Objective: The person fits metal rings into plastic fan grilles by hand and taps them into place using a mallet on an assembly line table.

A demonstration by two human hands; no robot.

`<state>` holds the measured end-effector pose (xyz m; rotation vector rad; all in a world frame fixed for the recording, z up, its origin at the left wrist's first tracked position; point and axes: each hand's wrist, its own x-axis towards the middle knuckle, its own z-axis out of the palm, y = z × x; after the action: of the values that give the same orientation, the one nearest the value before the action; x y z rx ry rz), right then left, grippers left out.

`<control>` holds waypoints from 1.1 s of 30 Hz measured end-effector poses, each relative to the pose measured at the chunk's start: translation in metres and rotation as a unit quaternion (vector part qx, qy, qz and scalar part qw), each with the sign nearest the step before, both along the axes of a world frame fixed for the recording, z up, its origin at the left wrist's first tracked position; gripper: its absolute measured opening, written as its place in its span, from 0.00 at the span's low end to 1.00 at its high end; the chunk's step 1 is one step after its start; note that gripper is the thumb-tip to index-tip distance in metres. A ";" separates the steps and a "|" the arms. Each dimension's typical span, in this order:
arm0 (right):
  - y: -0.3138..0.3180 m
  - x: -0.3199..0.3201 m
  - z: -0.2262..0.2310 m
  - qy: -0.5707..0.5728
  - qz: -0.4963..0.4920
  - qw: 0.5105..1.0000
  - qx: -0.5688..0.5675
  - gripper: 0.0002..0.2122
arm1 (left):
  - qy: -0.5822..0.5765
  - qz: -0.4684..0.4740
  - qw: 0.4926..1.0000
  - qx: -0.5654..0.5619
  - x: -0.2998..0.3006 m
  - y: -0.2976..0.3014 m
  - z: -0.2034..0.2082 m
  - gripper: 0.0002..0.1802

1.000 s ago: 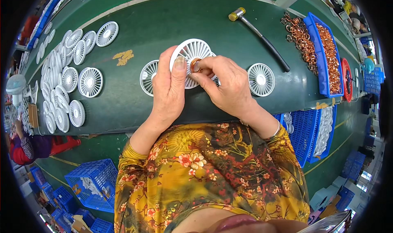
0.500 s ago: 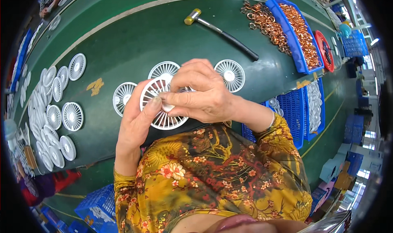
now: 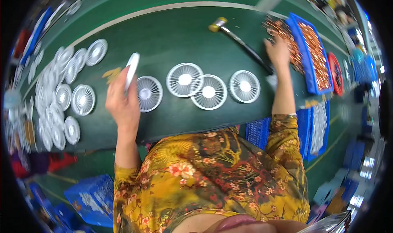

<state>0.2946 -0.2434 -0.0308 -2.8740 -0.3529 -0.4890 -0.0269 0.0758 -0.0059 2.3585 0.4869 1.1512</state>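
- Head view: the left hand (image 3: 123, 100) grips a white round fan grille (image 3: 132, 69) by its rim, held edge-on and tilted, above the left half of the green table (image 3: 172, 36).
- Just right of that hand, four more white grilles lie flat in a row across the middle of the table: the first grille (image 3: 148, 93) beside the fingers, the second grille (image 3: 184, 80), the third grille (image 3: 210, 92) overlapping the second one's edge, and the fourth grille (image 3: 245, 86) a little apart to the right.
- The right hand (image 3: 278, 51) is stretched out to the far right part of the table, palm down, fingers spread onto a loose heap of small copper-coloured parts (image 3: 278, 28); whether it has closed on any cannot be told.
- A hammer (image 3: 239, 42) with a dark handle and a yellowish head lies slantwise just left of the right hand, its head toward the far edge.
- A blue tray (image 3: 313, 53) filled with more copper-coloured parts stands at the right end of the table, just beyond the heap.
- A red ring-shaped thing (image 3: 335, 73) lies to the right of that tray.
- A stack of white grilles (image 3: 61, 94), many overlapping, covers the left end of the table.
- A small yellowish scrap (image 3: 110, 74) lies on the table just left of the held grille.
- Blue baskets (image 3: 315, 126) stand below the table's near right edge, beside the patterned yellow sleeve (image 3: 286, 139).
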 end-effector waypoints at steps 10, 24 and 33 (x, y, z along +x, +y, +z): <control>-0.024 0.021 -0.022 0.098 0.121 0.953 0.258 0.11 | 0.086 0.058 0.994 -0.025 -0.028 0.027 -0.006 0.24; 0.010 -0.030 0.007 0.021 0.175 0.971 0.162 0.09 | 0.172 0.347 0.917 0.101 -0.090 0.109 -0.032 0.44; 0.066 -0.120 0.056 -0.018 0.354 0.887 0.296 0.04 | 0.021 0.261 0.963 -0.068 -0.075 0.073 0.002 0.14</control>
<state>0.1744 -0.1776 0.0254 -1.9614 -1.0039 -0.4078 -0.1019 0.1489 -0.0042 2.1981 1.2163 1.2341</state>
